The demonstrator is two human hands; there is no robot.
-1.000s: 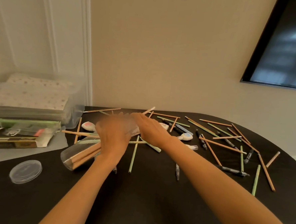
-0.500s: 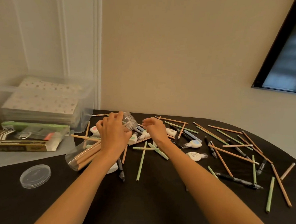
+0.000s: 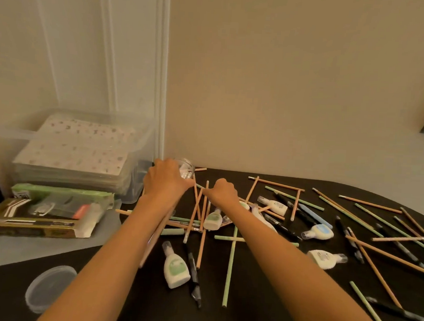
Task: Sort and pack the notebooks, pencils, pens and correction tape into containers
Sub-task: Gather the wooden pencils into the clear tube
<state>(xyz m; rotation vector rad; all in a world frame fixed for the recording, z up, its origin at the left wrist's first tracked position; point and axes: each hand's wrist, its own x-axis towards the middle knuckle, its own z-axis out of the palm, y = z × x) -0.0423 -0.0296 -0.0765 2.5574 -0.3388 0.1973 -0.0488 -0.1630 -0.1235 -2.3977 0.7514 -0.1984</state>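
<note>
My left hand (image 3: 166,180) grips the mouth end of a clear plastic jar (image 3: 187,170) near the wall; wooden pencils (image 3: 151,241) held in the jar show under my forearm. Just to its right, my right hand (image 3: 222,192) has its fingers curled and pinches a wooden pencil (image 3: 198,204) among a crossed heap. Correction tapes (image 3: 174,267) (image 3: 319,232), black pens (image 3: 194,273) and green pencils (image 3: 230,265) lie scattered over the black table (image 3: 258,312). Notebooks (image 3: 82,152) are stacked in a clear bin (image 3: 142,141) at the left.
A round clear lid (image 3: 49,287) lies at the front left. A torn cardboard package (image 3: 41,214) rests in front of the bin. The wall rises right behind the table. More pencils and pens (image 3: 387,235) spread to the right edge.
Both hands have moved further back toward the wall. My left hand has carried the jar's mouth end with it, and my right hand has closed on a pencil beside it.
</note>
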